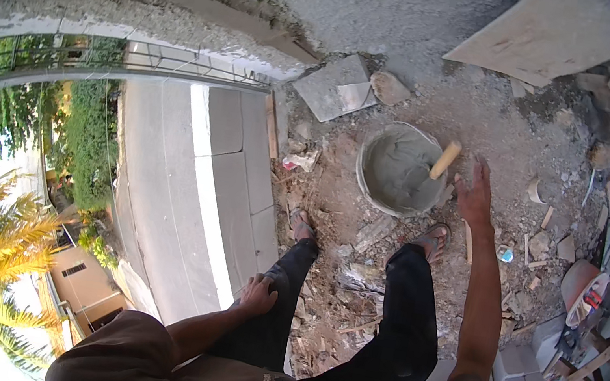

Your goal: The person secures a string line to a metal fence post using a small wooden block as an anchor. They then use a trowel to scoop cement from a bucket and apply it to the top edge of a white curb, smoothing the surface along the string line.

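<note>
A round bucket (362, 169) of wet grey mortar (398, 165) stands on the rubble ground in front of my feet. From the mortar, at its right side, a light wooden tool handle (445, 160) sticks up at a tilt; the tool's other end is hidden in the mix. My right hand (475, 195) is just right of that handle, apart from it, with fingers spread and nothing in them. My left hand (256, 294) lies on my left leg near the knee, its fingers laid over the dark trouser cloth, holding nothing.
Beyond the bucket lie a flat grey slab (329, 91) and a rough lump (390, 89). A large pale board (545, 37) leans at the far right. Broken bits and wood scraps litter the right side, near a reddish container (577, 285). A ledge edge (273, 126) borders the road on the left.
</note>
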Motion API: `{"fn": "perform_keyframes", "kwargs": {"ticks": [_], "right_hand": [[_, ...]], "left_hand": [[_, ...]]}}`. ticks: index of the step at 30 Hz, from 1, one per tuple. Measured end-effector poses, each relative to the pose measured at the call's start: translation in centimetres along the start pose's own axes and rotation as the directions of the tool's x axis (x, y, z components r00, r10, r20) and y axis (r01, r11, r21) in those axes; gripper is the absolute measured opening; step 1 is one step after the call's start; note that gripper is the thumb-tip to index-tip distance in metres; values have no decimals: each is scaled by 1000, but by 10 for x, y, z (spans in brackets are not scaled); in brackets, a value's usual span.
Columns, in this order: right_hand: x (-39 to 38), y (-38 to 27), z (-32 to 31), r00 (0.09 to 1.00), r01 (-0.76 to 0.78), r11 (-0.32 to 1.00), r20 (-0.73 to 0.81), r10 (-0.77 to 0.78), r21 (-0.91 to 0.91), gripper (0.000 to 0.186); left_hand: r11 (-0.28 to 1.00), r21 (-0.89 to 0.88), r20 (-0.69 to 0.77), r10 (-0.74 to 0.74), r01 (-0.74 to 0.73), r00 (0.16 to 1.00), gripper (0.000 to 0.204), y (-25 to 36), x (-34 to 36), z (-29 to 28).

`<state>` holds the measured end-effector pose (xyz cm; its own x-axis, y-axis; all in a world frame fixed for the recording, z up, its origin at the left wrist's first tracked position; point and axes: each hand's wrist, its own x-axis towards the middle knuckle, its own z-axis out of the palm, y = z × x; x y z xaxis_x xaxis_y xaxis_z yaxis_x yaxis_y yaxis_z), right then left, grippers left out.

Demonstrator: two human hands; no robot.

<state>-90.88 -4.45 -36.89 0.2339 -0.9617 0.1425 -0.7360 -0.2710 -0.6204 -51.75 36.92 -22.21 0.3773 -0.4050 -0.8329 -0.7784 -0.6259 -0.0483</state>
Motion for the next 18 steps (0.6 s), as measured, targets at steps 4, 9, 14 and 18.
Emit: {"fn": "perform_keyframes", "kwargs": {"ticks": [4,9,14,18], "right_hand": [[34,35,53,953,-222,971,228,198,85,54],[72,-82,59,575,239,781,732,365,-577,49],[13,-130,58,476,377,703,777,411,-603,24],[5,-154,3,615,255,698,669,417,-669,21]], "left_hand": [[988,-125,-51,89,-95,995,39,-55,9,-8],[969,-247,-118,-18,-12,993,47,-98,-10,15],[951,-298,45,-73,83,996,55,-97,-1,12],[950,-311,-7,20,-21,1000,56,-115,-1,17]]}}
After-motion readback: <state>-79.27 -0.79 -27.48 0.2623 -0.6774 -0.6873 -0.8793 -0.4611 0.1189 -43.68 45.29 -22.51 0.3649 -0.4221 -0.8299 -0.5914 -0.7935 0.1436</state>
